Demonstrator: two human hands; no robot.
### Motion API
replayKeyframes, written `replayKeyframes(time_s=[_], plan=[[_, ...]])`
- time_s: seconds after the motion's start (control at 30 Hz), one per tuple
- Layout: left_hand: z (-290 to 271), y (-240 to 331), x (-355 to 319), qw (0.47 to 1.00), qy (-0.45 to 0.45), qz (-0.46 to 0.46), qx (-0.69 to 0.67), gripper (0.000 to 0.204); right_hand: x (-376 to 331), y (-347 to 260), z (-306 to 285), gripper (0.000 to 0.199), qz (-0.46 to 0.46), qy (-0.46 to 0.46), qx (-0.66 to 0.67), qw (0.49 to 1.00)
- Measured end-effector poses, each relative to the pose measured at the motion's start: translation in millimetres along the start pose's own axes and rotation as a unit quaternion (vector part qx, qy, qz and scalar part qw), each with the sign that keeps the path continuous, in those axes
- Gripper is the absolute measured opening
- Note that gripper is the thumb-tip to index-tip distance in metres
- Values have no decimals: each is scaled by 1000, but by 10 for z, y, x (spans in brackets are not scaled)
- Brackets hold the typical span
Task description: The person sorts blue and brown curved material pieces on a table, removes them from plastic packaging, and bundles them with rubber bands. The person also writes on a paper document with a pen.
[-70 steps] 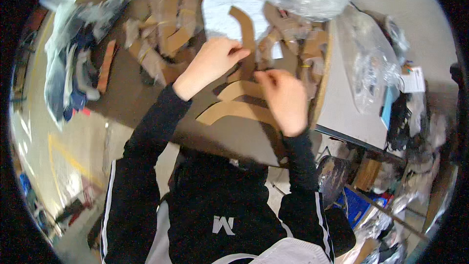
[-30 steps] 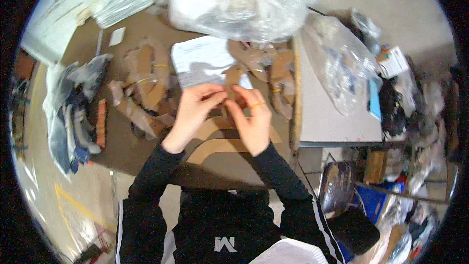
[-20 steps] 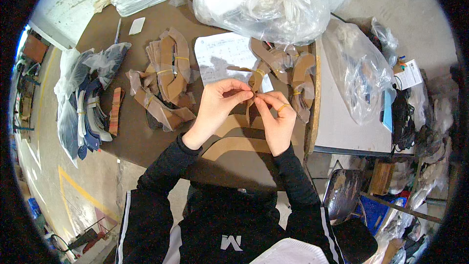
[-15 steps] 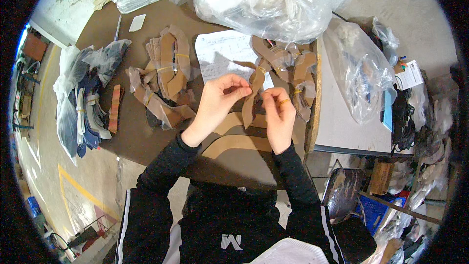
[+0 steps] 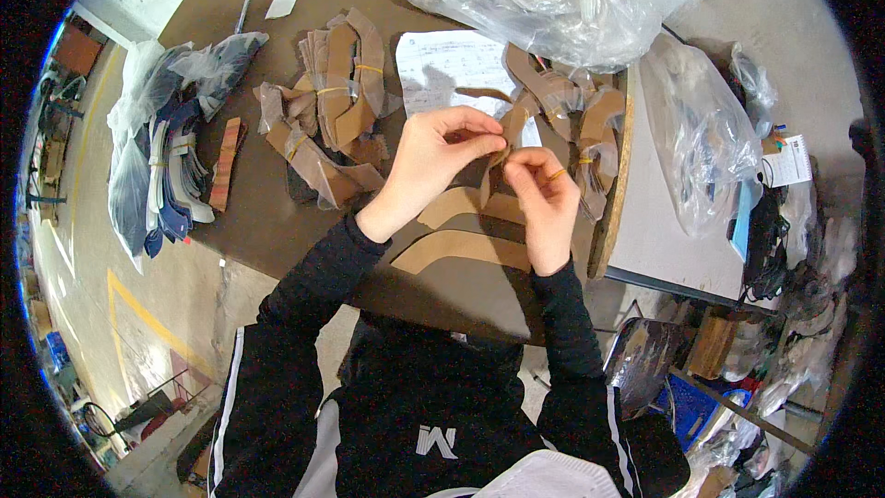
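Observation:
Above the middle of the brown table, my left hand (image 5: 441,149) pinches a small tan leather-like piece (image 5: 518,120) between thumb and fingertips. My right hand (image 5: 548,205) is closed close beside it, its thumb and forefinger pressed together at the same piece. A yellow band loops around one of the right fingers. The piece's ends stick out past my fingertips; where the fingers meet it is partly hidden. Under my hands lie two curved tan pieces, an upper one (image 5: 452,207) and a lower one (image 5: 461,247). A handwritten paper sheet (image 5: 441,65) lies just beyond.
Banded bundles of tan pieces lie to the left (image 5: 339,83) and right (image 5: 597,134). Dark and white banded strips (image 5: 175,171) sit at the table's left edge beside a striped reddish strip (image 5: 227,164). A large clear plastic bag (image 5: 544,0) stands behind; another bag (image 5: 698,129) rests on the grey side table (image 5: 659,244).
The view has shifted, so the table appears farther up and to the right. My fingertips have come closer together on the tan piece, whose lower end has turned.

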State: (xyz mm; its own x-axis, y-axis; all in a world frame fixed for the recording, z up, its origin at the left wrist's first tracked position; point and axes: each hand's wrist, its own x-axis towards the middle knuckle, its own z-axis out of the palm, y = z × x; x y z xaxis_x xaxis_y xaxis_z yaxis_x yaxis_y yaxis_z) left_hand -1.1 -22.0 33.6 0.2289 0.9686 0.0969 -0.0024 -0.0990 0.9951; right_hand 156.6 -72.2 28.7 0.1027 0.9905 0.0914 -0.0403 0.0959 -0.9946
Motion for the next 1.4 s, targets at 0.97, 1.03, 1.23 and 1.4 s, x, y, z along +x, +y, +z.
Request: replayKeyframes(time_s=[0.97, 1.03, 1.23, 1.4], plan=[[-843, -209, 295, 923, 266, 43, 274, 25, -301, -761, -1426, 7, -19, 171, 36, 984], [-681, -68, 299, 904, 218, 165, 328, 33, -339, -898, -1310, 7, -4, 156, -17, 988], [-114, 231, -33, 940, -295, 166, -33, 69, -363, -1207, -674, 7, 72, -117, -29, 990], [-237, 207, 14, 874, -458, -133, -95, 48, -254, -1004, -590, 9, 84, -26, -44, 995]])
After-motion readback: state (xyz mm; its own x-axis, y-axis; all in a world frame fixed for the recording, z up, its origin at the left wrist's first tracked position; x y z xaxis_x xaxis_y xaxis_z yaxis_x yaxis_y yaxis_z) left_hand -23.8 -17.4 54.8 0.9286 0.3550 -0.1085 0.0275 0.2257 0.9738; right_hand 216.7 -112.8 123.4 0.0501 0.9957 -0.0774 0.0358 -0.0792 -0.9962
